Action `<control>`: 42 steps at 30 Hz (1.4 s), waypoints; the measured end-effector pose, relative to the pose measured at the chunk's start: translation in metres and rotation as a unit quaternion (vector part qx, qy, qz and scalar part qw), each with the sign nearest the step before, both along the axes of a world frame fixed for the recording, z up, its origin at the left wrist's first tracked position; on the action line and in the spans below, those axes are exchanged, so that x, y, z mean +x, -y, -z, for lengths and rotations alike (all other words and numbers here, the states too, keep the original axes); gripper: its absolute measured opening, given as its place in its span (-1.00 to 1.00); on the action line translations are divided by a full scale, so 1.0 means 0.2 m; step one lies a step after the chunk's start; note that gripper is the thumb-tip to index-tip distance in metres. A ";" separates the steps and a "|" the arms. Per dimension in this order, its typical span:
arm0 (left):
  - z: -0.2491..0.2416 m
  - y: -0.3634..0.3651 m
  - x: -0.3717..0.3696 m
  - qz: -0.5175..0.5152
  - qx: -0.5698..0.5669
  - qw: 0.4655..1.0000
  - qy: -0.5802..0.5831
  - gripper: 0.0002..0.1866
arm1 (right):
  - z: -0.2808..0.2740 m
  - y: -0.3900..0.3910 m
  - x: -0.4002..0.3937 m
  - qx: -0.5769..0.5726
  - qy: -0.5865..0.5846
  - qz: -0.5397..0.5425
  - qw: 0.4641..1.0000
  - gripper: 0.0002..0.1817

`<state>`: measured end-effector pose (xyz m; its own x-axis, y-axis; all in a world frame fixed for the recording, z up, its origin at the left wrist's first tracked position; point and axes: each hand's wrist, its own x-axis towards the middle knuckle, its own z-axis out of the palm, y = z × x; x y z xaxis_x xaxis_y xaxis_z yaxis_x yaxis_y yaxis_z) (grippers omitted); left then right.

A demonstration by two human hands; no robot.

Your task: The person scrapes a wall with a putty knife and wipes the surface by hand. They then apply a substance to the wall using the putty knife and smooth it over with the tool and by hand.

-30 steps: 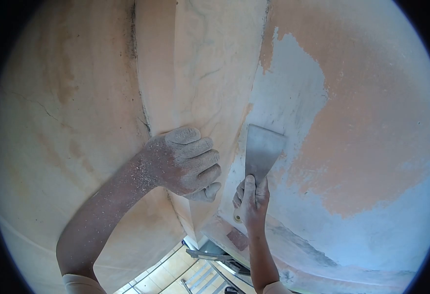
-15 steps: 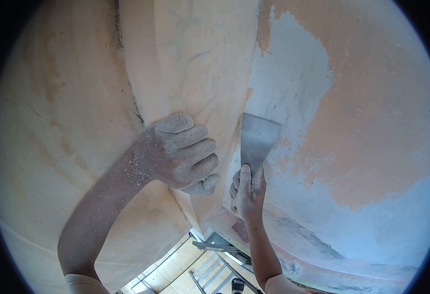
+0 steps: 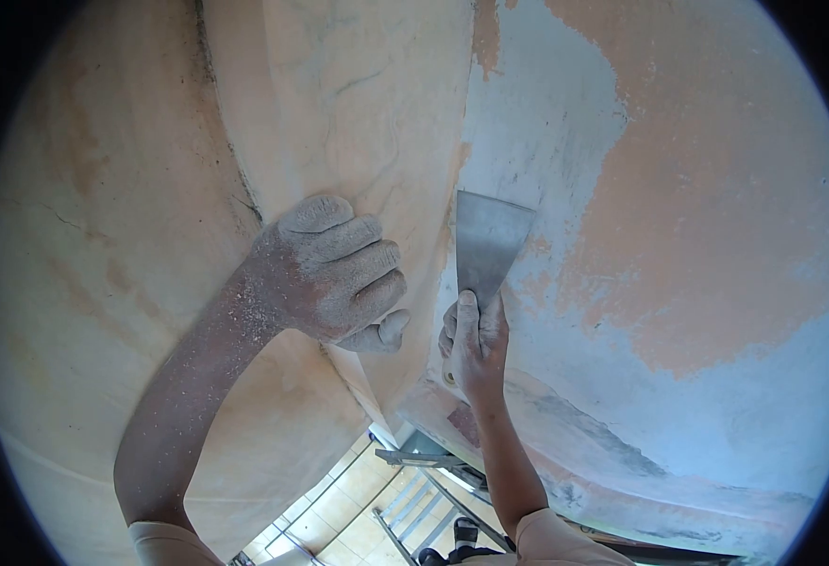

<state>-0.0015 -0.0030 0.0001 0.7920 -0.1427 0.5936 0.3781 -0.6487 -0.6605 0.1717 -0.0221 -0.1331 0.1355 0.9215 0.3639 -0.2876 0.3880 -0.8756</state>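
- The curved plaster wall filling the right side of the view is pale blue-white, with a large, ragged-edged peach patch and grey smudges low down.
- The beige plaster wall on the left is streaked with brown stains; a dark, crumbly crack runs down its inner edge.
- Between them stands a smooth, cream plaster strip with faint grey veins.
- At the bottom, cream square floor tiles lie far below, beside a grey slatted ladder-like frame.
- The left hand, coated in pale dust, is a tight fist, fingers curled together, knuckles facing the viewer. It is in front of the cream strip; whether it touches the plaster or encloses anything cannot be told.
- The right hand, also dusty, is wrapped firmly around the handle of a scraper, its thumb laid flat against the base of the blade.
- That scraper, with a flat grey metal blade flaring to a broad straight edge, points upward before the blue-white plaster, right of the fist. Contact with the wall is unclear.
- A gap with plaster behind it separates fist and blade; more plaster surrounds the blade's upper edge.
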 end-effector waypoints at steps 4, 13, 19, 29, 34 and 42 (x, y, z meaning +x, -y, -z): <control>0.00 0.00 0.01 0.001 0.006 1.000 -0.003 -0.79 | 0.02 -0.02 0.00 0.016 0.003 0.002 1.000 -0.62; -0.01 0.00 0.01 0.001 0.003 1.000 -0.007 -0.78 | 0.06 -0.07 0.00 0.009 0.083 0.057 0.995 -0.63; 0.00 -0.01 0.01 0.004 0.012 1.000 -0.008 -0.78 | 0.09 -0.08 -0.05 0.027 0.078 0.085 0.993 -0.62; 0.01 -0.03 0.01 0.012 0.018 1.000 0.004 -0.82 | 0.11 -0.10 -0.07 0.030 0.064 0.084 0.994 -0.71; 0.01 -0.03 0.01 0.014 0.021 1.000 0.009 -0.82 | 0.13 -0.11 -0.07 0.032 0.064 0.093 0.993 -0.75; 0.00 -0.02 0.01 0.002 0.027 1.000 0.003 -0.87 | 0.22 -0.17 -0.10 0.084 0.091 0.123 0.985 -0.69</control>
